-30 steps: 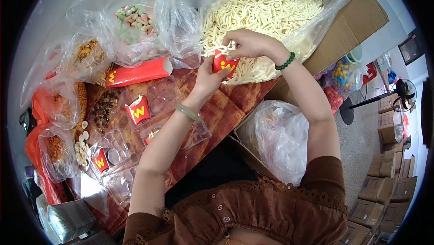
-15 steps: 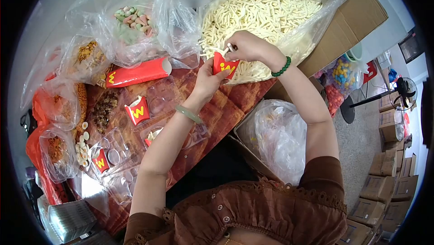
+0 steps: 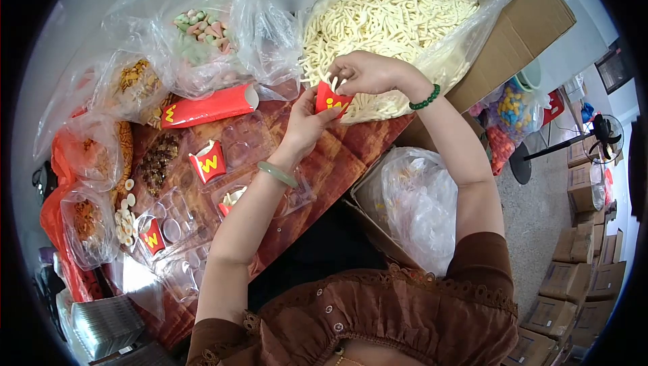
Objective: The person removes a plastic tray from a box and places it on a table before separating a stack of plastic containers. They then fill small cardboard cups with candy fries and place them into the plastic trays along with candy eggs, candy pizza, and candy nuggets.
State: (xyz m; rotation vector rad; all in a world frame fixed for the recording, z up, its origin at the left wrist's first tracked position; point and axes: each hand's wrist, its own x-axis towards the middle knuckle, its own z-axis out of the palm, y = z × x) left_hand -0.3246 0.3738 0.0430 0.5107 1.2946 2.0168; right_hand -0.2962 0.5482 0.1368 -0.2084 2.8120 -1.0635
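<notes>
A small red fry carton (image 3: 331, 104) with a yellow mark is held in my left hand (image 3: 307, 123), fingers and thumb closed round its side. Over its mouth, my right hand (image 3: 368, 72) is curled in a pinch at pale fry-shaped sticks (image 3: 335, 84), which poke up from the carton; the fingertips are partly hidden. Right behind both hands spreads a large heap of the same pale sticks (image 3: 398, 18), lying in clear plastic within a cardboard box. Another red fry carton (image 3: 208, 162) lies on the table to the left of my left forearm.
A long red carton sleeve (image 3: 209, 106) lies at the back. Clear bags of candy (image 3: 202, 32) and orange snacks (image 3: 84, 221) line the left side. Clear plastic trays (image 3: 172, 214) hold small cartons. Below the table edge stands an open box with a plastic bag (image 3: 418, 204); a fan (image 3: 601, 138) is farther right.
My right hand has shifted slightly and its fingers have curled at the carton's mouth. The carton has tilted a little, still in my left hand.
</notes>
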